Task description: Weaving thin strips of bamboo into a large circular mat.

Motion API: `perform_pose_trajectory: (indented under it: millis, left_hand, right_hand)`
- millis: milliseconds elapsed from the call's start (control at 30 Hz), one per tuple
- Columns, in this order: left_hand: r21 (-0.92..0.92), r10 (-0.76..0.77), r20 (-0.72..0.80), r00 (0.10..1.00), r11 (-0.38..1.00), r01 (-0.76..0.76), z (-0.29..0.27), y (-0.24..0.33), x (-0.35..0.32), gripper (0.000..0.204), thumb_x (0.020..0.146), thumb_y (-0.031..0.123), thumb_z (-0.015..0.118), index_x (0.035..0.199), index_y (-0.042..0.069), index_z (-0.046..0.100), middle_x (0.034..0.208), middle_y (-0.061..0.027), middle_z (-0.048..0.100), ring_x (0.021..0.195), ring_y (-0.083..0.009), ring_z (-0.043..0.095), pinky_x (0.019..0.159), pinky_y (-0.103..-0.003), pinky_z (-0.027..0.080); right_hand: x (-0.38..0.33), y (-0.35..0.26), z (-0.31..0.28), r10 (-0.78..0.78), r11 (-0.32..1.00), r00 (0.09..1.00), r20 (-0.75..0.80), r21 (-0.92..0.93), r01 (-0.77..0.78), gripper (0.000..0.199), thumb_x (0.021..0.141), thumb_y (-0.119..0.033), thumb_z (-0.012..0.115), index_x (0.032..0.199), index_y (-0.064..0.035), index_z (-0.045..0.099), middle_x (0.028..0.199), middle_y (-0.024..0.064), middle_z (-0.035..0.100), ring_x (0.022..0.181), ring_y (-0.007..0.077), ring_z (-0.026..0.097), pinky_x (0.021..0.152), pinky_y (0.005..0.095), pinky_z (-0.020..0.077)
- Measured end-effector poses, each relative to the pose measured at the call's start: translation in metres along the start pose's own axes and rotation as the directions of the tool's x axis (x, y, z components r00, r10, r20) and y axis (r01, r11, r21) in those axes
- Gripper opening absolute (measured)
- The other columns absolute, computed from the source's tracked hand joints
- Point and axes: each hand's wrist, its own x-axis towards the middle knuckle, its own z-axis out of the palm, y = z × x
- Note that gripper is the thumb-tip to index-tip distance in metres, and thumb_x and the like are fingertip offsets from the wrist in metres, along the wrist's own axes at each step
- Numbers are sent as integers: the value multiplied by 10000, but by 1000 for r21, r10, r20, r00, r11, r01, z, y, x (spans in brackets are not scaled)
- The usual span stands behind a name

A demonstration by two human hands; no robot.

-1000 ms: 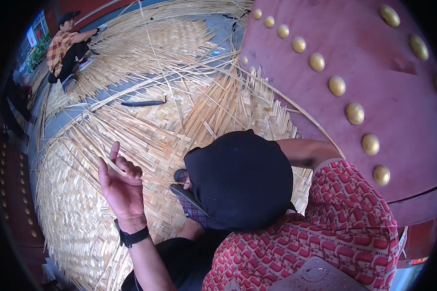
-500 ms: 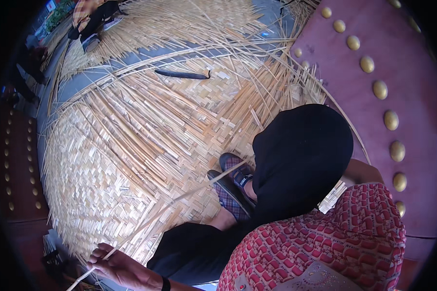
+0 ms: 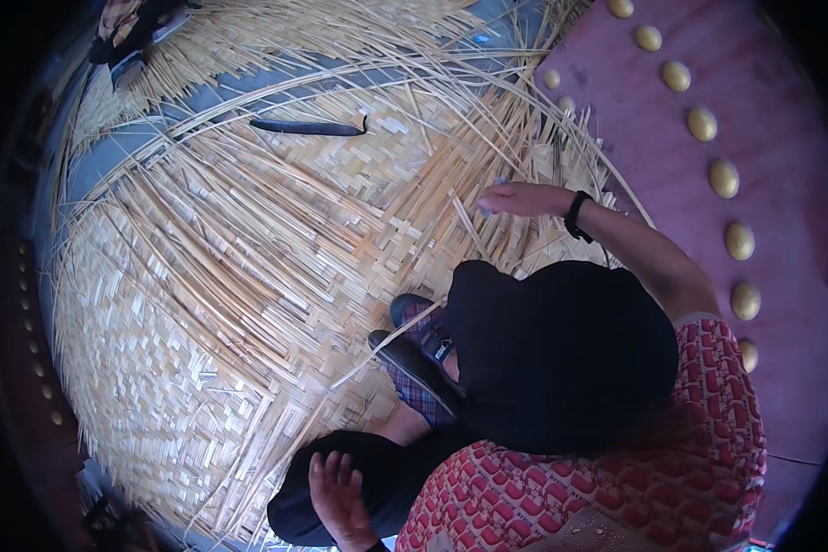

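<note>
My left hand (image 3: 339,497) hovers over my black-trousered knee with its fingers apart, holding nothing. On the right, my right hand (image 3: 526,200), with a dark band on the wrist, reaches past my other knee above loose strips. Its fingers are bent together; a pale bit shows at the fingertips, too small to name. A narrow pale strip (image 3: 386,345) crosses in front of my plaid shoes (image 3: 412,382); its right end is hidden behind my knee. Beneath me spreads a woven mat (image 3: 147,331) of split strips, with a row of long unwoven strips (image 3: 239,258) across its middle.
A dark, slightly curved long tool or strip (image 3: 308,127) lies on the far part of the mat. A purple-red panel (image 3: 635,120) with gold studs stands at right. Another person (image 3: 124,37) is at the far left beside a second woven piece (image 3: 276,41).
My left hand has let go of the pale strip and moved right, to my knee. My right hand has come out from behind my knee toward the loose strips. The view has shifted.
</note>
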Motion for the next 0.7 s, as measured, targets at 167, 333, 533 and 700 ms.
perform_pose_trajectory:
  millis: [167,333,533,700]
  left_hand:
    - [158,-53,253,966,987,12,46,-17,-9,342,957,198,599,1248,29,539,1016,-120,682,898,-225,662,700,-325,520]
    - [132,57,171,984,988,-80,39,-14,5,262,953,170,589,1184,48,565,982,-98,668,860,-201,638,707,-311,504]
    - [35,86,60,994,995,-88,13,-15,20,213,943,145,579,1143,70,572,937,-59,634,816,-172,586,703,-296,469]
    - [35,97,56,994,994,-99,16,-17,18,200,943,145,574,1132,79,570,936,-53,631,817,-171,584,700,-292,465]
  right_hand:
    - [88,27,19,-120,973,917,-380,-231,31,517,846,-367,681,1166,3,516,1101,211,633,1037,328,622,876,380,487]
    - [97,57,39,-98,972,886,-453,-235,-13,505,759,-125,673,1177,2,421,1099,264,567,1058,374,593,884,420,464]
    - [54,56,12,-84,941,709,-701,-290,-176,398,766,17,546,1143,-65,448,1002,254,591,950,460,588,795,504,474]
    - [-1,53,24,-233,725,664,-711,-582,-368,299,780,-24,567,1074,-82,572,889,194,580,819,394,619,707,493,503]
